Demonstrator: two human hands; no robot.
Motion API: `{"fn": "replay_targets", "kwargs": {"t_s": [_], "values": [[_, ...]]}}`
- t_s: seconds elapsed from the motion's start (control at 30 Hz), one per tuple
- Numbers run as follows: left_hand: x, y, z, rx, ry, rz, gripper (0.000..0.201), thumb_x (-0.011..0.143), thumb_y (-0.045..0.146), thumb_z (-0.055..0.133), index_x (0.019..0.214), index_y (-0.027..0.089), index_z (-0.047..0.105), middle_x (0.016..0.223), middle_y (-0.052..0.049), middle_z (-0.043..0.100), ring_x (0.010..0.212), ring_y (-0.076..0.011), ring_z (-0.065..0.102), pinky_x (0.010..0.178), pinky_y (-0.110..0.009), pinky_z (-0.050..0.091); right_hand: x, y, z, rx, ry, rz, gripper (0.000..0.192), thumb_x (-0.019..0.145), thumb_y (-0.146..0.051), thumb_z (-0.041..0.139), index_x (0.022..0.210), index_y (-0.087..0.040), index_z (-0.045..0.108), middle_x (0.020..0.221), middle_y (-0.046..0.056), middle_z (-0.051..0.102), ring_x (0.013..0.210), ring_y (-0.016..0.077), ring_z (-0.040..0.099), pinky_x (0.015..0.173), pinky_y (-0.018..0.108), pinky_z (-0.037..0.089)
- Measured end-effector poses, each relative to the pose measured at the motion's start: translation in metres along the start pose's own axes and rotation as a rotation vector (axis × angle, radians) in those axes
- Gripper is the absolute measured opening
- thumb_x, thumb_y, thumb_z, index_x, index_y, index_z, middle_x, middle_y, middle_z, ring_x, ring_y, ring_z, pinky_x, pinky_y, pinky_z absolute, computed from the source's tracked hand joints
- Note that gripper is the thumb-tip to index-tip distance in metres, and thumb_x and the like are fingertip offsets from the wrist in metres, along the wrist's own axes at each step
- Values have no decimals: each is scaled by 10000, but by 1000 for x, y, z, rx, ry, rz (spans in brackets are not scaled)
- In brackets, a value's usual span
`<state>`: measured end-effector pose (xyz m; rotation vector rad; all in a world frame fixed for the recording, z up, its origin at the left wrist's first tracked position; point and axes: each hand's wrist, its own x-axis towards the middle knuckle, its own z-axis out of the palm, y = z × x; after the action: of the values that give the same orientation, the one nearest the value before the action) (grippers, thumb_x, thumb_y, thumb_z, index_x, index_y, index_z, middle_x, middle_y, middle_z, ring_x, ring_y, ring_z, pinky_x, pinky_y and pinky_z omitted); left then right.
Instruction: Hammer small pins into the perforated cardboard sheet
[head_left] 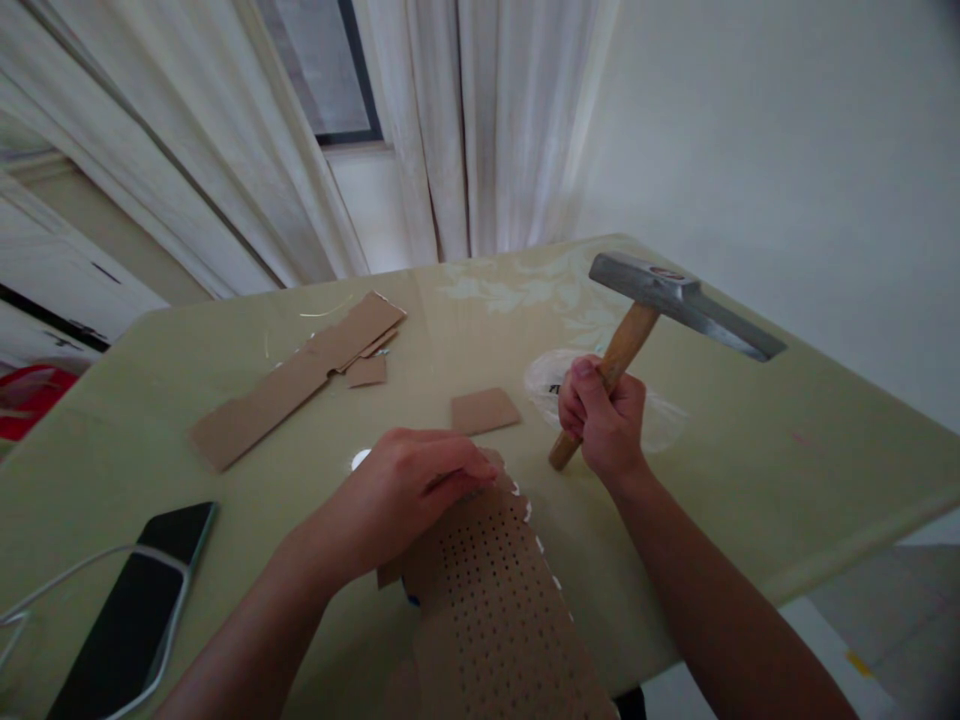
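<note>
While the right hand (607, 425) grips the wooden handle of a hammer (645, 310), head up, above the table (787, 490), the left hand (397, 495) lies on the far end of a hole-punched cardboard piece (499, 600) at the near edge. Its fingertips are partly hidden, so can't tell if it pinches anything. Small cardboard square (484, 410) just beyond; clear plastic bag (664, 420) behind right hand; cardboard strip (300, 385) and phone (131, 610) off left.
</note>
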<state>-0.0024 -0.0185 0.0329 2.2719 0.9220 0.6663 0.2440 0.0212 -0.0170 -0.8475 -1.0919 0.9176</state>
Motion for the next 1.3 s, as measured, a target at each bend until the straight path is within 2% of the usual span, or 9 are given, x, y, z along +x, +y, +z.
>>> {"fn": "replay_targets", "kwargs": {"t_s": [0.47,0.7,0.83,0.9,0.97,1.07,1.3], "values": [[-1,-6,1,13,43,20,152,1046,220,688,988,219,829,957,-16,857,830,-149,801,777,-235,604,1,0,-1,-10,-1,11,627,961,-598,774,596,-234,417,480,-89,353,354,47,312,309,208,227],[-1,-11,9,60,-30,71,187,1051,170,655,1002,207,832,984,-24,851,873,-164,787,825,-265,604,0,1,0,-18,-4,-21,626,979,-580,761,588,-228,422,483,-86,356,359,45,319,317,211,221],[-1,-7,8,85,-25,-1,161,1044,171,667,995,214,814,933,2,826,824,-141,755,773,-241,567,0,1,0,-9,-2,-13,624,979,-577,762,591,-234,413,475,-90,344,353,47,308,312,212,213],[0,-2,5,72,14,-35,151,1044,168,665,988,219,795,922,19,813,816,-126,741,772,-227,550,1,1,0,-8,-4,-7,626,980,-578,760,592,-234,409,477,-91,343,352,45,303,311,209,211],[0,2,1,70,61,-50,138,1042,160,664,997,225,778,947,28,809,854,-126,736,805,-229,539,1,0,0,-11,-6,-12,628,983,-575,757,589,-231,410,477,-91,344,352,43,305,312,205,210],[1,4,0,101,71,-53,128,1036,156,666,999,234,761,975,30,804,920,-151,722,841,-257,523,1,-1,1,-16,-6,-27,629,985,-571,757,587,-228,412,482,-91,343,351,42,311,313,200,210],[1,6,-1,-58,82,-39,199,1072,150,568,1114,251,735,1065,-2,755,950,-136,692,838,-253,527,0,1,-1,-8,-16,-32,611,988,-554,762,596,-226,428,486,-89,352,358,44,318,320,201,220]]}}
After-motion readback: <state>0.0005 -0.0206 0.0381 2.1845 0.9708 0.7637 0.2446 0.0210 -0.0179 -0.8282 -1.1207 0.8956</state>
